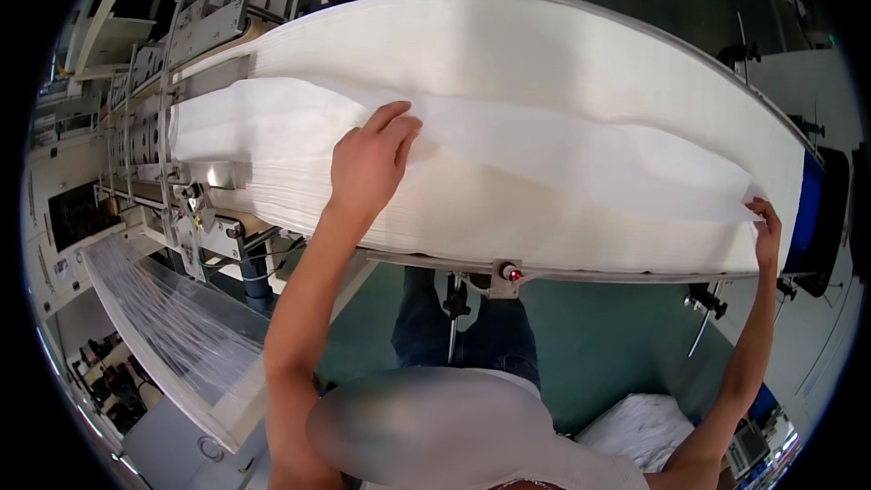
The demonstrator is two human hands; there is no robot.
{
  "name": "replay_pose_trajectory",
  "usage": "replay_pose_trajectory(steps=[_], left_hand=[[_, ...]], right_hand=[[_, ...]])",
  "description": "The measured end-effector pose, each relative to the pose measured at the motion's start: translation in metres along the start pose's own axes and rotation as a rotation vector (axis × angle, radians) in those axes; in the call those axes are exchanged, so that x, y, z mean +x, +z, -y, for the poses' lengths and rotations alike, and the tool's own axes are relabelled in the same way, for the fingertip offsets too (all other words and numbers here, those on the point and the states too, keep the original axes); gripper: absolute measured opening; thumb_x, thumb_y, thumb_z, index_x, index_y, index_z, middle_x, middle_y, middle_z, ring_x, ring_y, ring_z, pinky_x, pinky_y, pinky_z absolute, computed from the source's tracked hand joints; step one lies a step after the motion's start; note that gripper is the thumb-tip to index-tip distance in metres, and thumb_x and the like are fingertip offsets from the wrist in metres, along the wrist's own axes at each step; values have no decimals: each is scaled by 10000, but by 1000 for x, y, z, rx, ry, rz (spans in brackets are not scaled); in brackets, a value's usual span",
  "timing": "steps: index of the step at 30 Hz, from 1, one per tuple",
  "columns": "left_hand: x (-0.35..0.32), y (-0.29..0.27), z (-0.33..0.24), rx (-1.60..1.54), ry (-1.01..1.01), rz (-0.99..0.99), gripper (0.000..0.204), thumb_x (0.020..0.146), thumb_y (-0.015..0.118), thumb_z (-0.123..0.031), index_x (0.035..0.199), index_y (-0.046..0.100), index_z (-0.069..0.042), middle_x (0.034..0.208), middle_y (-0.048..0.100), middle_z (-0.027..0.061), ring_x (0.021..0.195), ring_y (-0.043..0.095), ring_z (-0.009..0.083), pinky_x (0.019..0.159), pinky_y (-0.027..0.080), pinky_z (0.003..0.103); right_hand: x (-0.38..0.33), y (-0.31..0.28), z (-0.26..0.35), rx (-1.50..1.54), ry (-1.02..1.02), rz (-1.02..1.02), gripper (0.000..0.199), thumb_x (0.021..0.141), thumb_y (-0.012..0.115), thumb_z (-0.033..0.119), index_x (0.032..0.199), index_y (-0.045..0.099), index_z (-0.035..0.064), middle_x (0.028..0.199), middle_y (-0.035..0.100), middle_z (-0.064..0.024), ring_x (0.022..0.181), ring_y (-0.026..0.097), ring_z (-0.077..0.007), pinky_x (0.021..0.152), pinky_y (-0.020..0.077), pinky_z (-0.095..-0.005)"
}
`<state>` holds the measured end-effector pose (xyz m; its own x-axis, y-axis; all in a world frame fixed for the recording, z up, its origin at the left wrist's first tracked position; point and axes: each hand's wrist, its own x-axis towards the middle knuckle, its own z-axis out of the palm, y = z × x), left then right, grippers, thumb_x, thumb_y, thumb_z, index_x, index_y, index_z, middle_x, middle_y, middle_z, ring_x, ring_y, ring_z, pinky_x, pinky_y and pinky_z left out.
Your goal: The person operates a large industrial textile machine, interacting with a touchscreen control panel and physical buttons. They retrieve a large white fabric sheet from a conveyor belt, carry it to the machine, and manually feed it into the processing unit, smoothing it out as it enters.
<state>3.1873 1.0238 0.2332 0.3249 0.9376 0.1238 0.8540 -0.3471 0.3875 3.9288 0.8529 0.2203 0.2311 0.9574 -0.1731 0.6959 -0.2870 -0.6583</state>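
A long, thin white sheet, paper or nonwoven cloth, lies over a broad stack of white sheets. My left hand is over the stack's left part, its fingers curled together at the thin sheet's far edge. At the right end, my right hand pinches the corner of the same sheet between thumb and fingers. Between the two hands the sheet ripples slightly, and its right end is narrower. Toward the left it runs to the machine's outlet.
A machine with metal plates and rails stands at the left. Below it is a clear plastic-covered panel. A bracket with a red light sits on the table's near edge. A white bundle lies on the green floor, lower right.
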Motion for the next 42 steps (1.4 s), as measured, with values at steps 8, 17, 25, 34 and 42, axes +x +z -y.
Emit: replay_pose_trajectory(steps=[8,17,25,34,42], left_hand=[[75,1,-25,86,-179,-58,363,914,679,-165,1266,589,-152,1359,583,57,750,677,372,679,566,457],[17,-3,-14,391,-162,339,540,909,691,-286,1418,517,-242,1436,529,147,761,712,294,656,570,413],[0,18,-8,436,-149,392,559,912,679,-323,1443,510,-287,1506,479,162,723,722,252,651,567,402],[8,18,-1,330,-132,392,529,890,715,-313,1385,553,-221,1454,519,166,704,712,250,606,537,382],[98,35,-30,91,57,33,233,833,738,-158,1047,656,-115,1097,670,41,691,686,239,614,521,363]], right_hand=[[156,-35,-12,-242,328,34,552,792,608,191,1302,593,-21,1198,676,-165,1110,630,-279,955,473,-361],[204,57,170,-955,-204,81,527,757,516,-85,1236,645,91,1300,600,-187,1251,536,-387,1071,422,-476],[170,261,342,-199,-732,121,327,855,753,193,1136,685,40,1082,642,-132,1069,583,-343,924,491,-419],[165,344,375,-247,-752,-12,283,768,807,117,1031,708,85,1038,612,-86,958,570,-286,844,460,-407],[138,348,366,-281,-882,-40,228,771,758,28,964,663,105,885,615,-48,874,589,-266,789,447,-403]])
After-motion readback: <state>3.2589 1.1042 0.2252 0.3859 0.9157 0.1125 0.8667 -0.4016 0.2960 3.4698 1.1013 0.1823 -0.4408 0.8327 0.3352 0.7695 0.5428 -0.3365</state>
